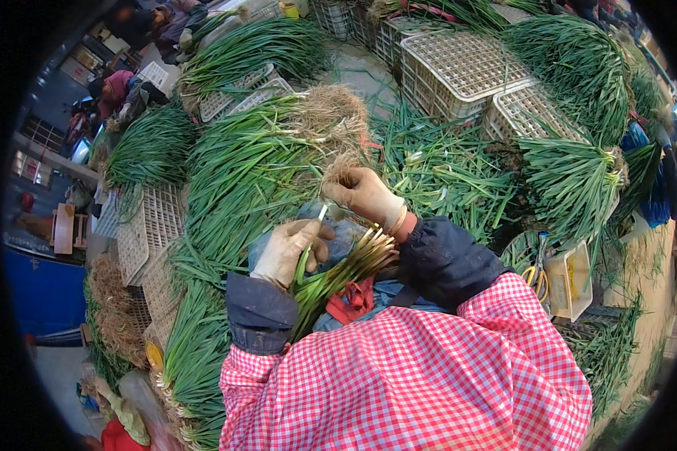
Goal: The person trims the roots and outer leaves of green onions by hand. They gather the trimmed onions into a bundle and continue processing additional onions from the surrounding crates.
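Observation:
My left hand [294, 248], in a pale work glove, grips a green stalk with a white stem [322, 212] pointing upward. Close above it, my right hand [366, 197], gloved too, has its fingers curled at a tuft of brown roots [339, 164]; its fingertips are partly hidden. Below both hands, a bundle of trimmed stalks [366, 253] lies across my lap, pale ends to the right. A red strip of cloth or plastic [352, 300] rests beside it. Beyond my hands spreads a large heap of rooted leafy greens [248, 163], resembling green garlic.
Loose leaves [445, 175] cover the floor ahead right. Plastic crates [462, 62] stand behind them. At my right are yellow-handled scissors [536, 279] and a small plastic bin [568, 282]. More greens [194, 349] lie at my left. People [118, 96] sit at the far left.

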`<state>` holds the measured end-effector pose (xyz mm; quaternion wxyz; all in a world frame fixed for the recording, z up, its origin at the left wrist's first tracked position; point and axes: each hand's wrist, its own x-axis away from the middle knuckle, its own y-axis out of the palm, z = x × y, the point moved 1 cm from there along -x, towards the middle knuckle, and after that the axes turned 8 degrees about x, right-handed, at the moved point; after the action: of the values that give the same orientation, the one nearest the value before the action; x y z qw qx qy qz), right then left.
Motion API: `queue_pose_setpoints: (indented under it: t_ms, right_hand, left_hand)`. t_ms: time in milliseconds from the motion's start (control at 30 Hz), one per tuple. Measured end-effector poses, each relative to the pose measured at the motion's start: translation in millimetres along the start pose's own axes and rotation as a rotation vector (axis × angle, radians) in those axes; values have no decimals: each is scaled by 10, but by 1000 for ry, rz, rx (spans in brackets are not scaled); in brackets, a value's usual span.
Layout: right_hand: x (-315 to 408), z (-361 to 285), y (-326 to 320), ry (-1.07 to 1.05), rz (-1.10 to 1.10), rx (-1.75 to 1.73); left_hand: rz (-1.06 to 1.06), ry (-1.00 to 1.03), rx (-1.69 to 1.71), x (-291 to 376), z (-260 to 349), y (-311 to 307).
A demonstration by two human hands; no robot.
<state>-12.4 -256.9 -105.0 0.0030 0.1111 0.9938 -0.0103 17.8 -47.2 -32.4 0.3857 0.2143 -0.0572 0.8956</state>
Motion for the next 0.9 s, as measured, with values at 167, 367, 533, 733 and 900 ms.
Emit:
queue_pose_setpoints:
  t_ms: [167,367,533,733,900]
  right_hand:
    - [104,2,-223,155,-256,-200]
    - [346,-134,-1052,77,140,-400]
    - [170,-212,-791,-407,155,521]
    - [214,-120,-125,-81,-146,-45]
    - [245,-161,-95,72,-172,-314]
  left_hand:
    - [32,49,16,-31,-42,-53]
    - [221,46,-67,45,-34,-343]
    - [225,97,-228,-51,-84,-75]
    - [218,106,-246,51,46,75]
    - [241,165,-339,81,76,105]
